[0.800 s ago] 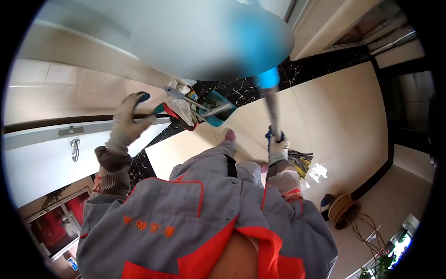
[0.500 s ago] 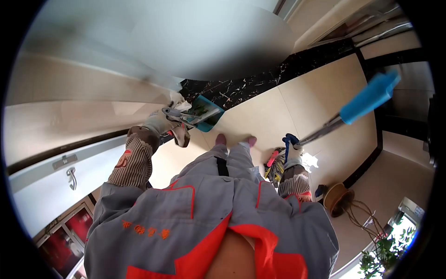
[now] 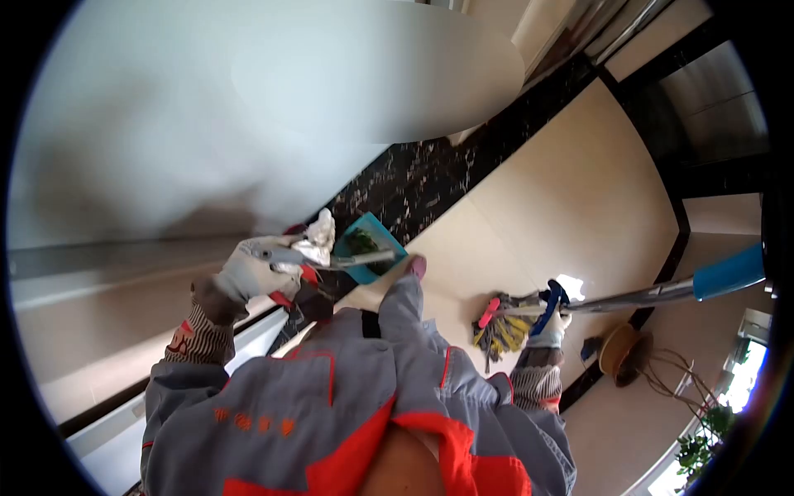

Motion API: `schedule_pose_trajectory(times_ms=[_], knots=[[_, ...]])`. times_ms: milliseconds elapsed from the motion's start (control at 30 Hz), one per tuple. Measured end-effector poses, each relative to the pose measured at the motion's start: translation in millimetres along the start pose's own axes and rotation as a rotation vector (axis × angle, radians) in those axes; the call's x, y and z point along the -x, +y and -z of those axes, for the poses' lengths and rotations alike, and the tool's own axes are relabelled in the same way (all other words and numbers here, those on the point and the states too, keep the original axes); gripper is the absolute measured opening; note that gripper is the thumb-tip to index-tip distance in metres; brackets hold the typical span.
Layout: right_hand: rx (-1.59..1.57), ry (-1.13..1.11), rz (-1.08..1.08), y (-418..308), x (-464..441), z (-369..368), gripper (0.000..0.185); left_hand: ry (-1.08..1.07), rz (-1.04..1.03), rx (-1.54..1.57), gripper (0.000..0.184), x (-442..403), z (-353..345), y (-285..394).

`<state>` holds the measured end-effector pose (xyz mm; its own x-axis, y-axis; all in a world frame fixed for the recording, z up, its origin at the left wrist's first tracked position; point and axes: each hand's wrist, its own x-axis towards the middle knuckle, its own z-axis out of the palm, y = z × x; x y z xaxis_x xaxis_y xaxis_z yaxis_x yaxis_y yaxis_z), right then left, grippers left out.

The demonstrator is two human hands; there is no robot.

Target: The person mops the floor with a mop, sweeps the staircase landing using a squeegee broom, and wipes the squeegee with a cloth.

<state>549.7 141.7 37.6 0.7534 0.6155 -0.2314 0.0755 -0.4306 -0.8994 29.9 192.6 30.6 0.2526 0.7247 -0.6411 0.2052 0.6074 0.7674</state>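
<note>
My left hand (image 3: 255, 271), in a whitish work glove, is closed around the grey handle (image 3: 351, 259) of a blue dustpan (image 3: 376, 225). Green leafy scraps (image 3: 361, 241) lie in the pan. A crumpled white cloth (image 3: 318, 235) and a red and dark item (image 3: 311, 289) are bunched at the same hand. My right hand (image 3: 552, 327), also gloved, grips the metal pole of a mop (image 3: 641, 298) with a blue end grip. Something dark blue (image 3: 552, 302) sits at that hand. The mop's grey and yellow strands (image 3: 502, 331) hang beside it, near a pink part.
A large pale rounded shape (image 3: 372, 74) blocks the upper view. Black marbled edging (image 3: 413, 182) borders the beige tiled floor (image 3: 571, 198). To the right stand a brown pot (image 3: 622, 355) and a green plant (image 3: 710, 434) by a bright window. One foot (image 3: 418, 266) shows.
The mop pole has swung down from the upper right to nearly level. My left hand and the dustpan sit lower in view. The view has turned, and one foot shows instead of two.
</note>
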Motion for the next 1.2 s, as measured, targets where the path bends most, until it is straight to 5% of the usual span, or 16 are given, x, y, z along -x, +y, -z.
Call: schedule_pose_trajectory(times_ms=[33,100,133,267,333,367,433,533,633,700,767,833,867,900,1167,1200], knots=[[0.053,0.056,-0.039,-20,3,6,0.014,-0.057,-0.100,-0.350,0.041,6,3,38],[0.150,0.071,-0.093,-57,-5,-10,0.014,-0.147,-0.057,-0.106,0.043,-7,20,83],[0.153,0.066,-0.096,-63,-11,-17,0.014,-0.247,-0.054,-0.266,0.040,-15,30,106],[0.146,0.072,-0.068,-88,-8,-43,0.014,-0.375,0.137,0.429,0.050,-82,48,105],[0.110,0.056,-0.017,-97,-9,-61,0.016,-0.348,-0.604,-0.538,0.044,-108,57,150],[0.095,0.051,0.005,-102,-11,-69,0.017,-0.367,-0.566,-0.680,0.044,-121,53,177],[0.035,0.055,0.022,-110,-15,-76,0.017,-0.398,-0.898,-0.667,0.035,-158,47,189],[0.031,0.116,-0.124,-130,10,-68,0.019,-0.536,-0.673,-0.751,0.039,-161,45,232],[0.033,0.216,-0.081,-113,31,-66,0.021,-0.487,-0.950,-0.919,0.040,-174,41,247],[0.074,0.240,-0.055,-91,27,-58,0.024,-0.763,-0.093,-0.410,0.048,-183,26,265],[0.066,0.285,-0.126,-80,28,-48,0.025,-0.779,-0.104,-0.469,0.050,-186,19,274],[0.079,0.271,-0.088,-64,20,-38,0.026,-0.495,-0.629,-0.903,0.047,-172,21,272],[0.050,0.283,-0.081,-58,18,-36,0.025,-0.480,-0.663,-0.827,0.047,-172,29,259],[0.079,0.276,-0.040,-65,20,-40,0.022,-0.539,-0.497,-0.717,0.048,-170,36,259],[0.081,0.368,-0.128,-53,-15,-6,0.020,-0.407,-0.587,-0.955,0.049,-147,45,273],[0.150,0.319,0.063,-53,-22,-10,0.024,-0.376,-0.553,-1.003,0.049,-145,43,275]])
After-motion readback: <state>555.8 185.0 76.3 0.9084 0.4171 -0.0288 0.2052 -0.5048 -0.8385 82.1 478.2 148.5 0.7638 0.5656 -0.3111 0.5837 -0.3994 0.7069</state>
